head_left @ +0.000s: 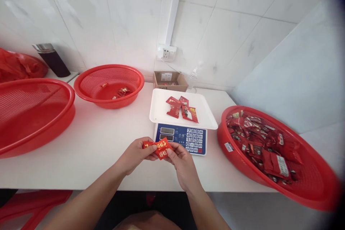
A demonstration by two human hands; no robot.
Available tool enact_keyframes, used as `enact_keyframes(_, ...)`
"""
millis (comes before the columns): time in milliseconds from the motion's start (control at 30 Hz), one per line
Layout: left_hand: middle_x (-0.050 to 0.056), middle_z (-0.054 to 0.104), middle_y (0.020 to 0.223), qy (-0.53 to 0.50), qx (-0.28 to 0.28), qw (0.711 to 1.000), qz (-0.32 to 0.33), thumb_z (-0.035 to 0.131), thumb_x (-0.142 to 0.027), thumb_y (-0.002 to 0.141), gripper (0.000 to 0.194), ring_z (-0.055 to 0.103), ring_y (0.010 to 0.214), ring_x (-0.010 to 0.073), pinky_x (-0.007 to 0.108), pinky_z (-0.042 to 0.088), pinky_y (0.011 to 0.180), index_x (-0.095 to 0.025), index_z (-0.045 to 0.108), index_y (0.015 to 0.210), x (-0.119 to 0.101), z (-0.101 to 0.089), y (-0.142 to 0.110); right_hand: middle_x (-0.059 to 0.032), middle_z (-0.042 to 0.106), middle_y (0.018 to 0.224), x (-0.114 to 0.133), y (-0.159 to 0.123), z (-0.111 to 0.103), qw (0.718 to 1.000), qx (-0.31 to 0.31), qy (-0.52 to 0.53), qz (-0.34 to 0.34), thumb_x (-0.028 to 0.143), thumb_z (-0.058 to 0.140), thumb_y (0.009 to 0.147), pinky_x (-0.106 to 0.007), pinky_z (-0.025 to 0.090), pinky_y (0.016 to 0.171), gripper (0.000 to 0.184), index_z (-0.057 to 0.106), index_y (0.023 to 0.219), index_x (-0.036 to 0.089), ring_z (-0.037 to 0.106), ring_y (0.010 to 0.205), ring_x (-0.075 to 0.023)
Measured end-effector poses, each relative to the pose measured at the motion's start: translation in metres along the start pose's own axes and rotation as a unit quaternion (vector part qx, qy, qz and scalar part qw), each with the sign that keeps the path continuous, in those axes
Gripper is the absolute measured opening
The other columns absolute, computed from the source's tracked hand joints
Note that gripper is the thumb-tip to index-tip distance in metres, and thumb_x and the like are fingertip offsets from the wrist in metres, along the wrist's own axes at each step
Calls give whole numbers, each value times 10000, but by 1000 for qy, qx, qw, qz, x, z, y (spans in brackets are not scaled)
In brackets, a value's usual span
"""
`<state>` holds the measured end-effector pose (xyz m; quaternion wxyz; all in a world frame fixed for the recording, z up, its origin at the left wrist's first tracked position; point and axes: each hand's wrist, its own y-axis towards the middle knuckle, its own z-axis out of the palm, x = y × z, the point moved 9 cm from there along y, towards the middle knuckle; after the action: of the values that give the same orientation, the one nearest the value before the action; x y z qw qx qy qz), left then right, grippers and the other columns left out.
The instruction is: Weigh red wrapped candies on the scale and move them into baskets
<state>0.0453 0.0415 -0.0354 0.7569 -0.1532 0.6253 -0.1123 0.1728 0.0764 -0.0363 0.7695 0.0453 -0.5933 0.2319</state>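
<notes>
Both hands are closed on small red packets (162, 147) with gold lettering, just in front of the scale. My left hand (141, 151) pinches the left end, where a second red piece shows between the fingers. My right hand (179, 156) grips the right side with thumb and fingers. Whether the pieces are joined I cannot tell. Behind them stands a digital scale (183, 138) with a blue keypad panel, its lower left partly hidden by the hands. Several red packets (175, 107) lie on its white tray (159, 109).
At right, a red basket (225, 140) holds many red packets. A round red basket (107, 104) at back left has a few small packets inside; another red basket (61, 118) stands far left. A cardboard box (172, 86), a dark flask (54, 61) and a wall socket (166, 53) are behind.
</notes>
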Motion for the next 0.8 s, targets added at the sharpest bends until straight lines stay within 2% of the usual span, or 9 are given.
enact_keyframes(200, 29, 654, 682, 36, -13, 999, 30, 634, -431, 724, 287, 616, 675, 144, 294, 489, 698, -153, 564, 737, -9, 0, -4, -6, 640, 733, 5, 6, 0, 999, -20, -31, -3, 461, 700, 680, -244, 473, 595, 287, 648, 757, 189, 557, 667, -122)
enact_keyframes(300, 30, 653, 677, 46, -31, 997, 44, 615, -441, 735, 287, 603, 650, 140, 286, 477, 676, -158, 574, 758, -16, -14, -10, 7, 610, 662, 1, 11, 12, 1000, -18, 2, 3, 451, 714, 656, -203, 413, 506, 272, 645, 681, 189, 505, 586, -95)
enact_keyframes(400, 27, 646, 658, 65, -54, 996, 28, 633, -431, 714, 279, 586, 616, 134, 269, 458, 643, -159, 578, 749, -15, -45, -21, -3, 619, 681, -21, 15, 40, 999, 19, 12, 43, 443, 712, 648, -214, 425, 496, 268, 644, 678, 186, 529, 603, -110)
enact_keyframes(533, 23, 626, 638, 146, -125, 981, 3, 638, -405, 689, 249, 566, 609, 140, 268, 446, 637, -160, 604, 727, -6, -108, -37, -19, 629, 692, -58, 28, 90, 994, 54, -55, 76, 380, 691, 662, -271, 503, 572, 227, 620, 675, 165, 592, 644, -146)
enact_keyframes(633, 17, 609, 612, 198, -184, 963, -5, 618, -393, 676, 227, 556, 605, 153, 271, 436, 617, -168, 619, 702, 3, -151, -44, -6, 616, 666, -80, 42, 123, 985, 71, -135, 79, 285, 643, 697, -260, 511, 555, 148, 576, 648, 163, 599, 602, -136)
enact_keyframes(733, 14, 607, 606, 212, -215, 953, -15, 603, -385, 660, 233, 557, 600, 161, 276, 435, 601, -168, 643, 732, 12, -177, -45, 11, 599, 608, -91, 53, 144, 965, 104, -231, 71, 237, 575, 746, -230, 476, 487, 115, 565, 660, 161, 565, 503, -112)
enact_keyframes(800, 15, 621, 633, 221, -222, 950, -16, 592, -392, 660, 292, 561, 607, 160, 281, 444, 616, -166, 662, 832, 15, -186, -44, 16, 593, 579, -92, 56, 146, 947, 128, -292, 53, 241, 537, 780, -234, 456, 469, 117, 589, 711, 162, 541, 457, -109)
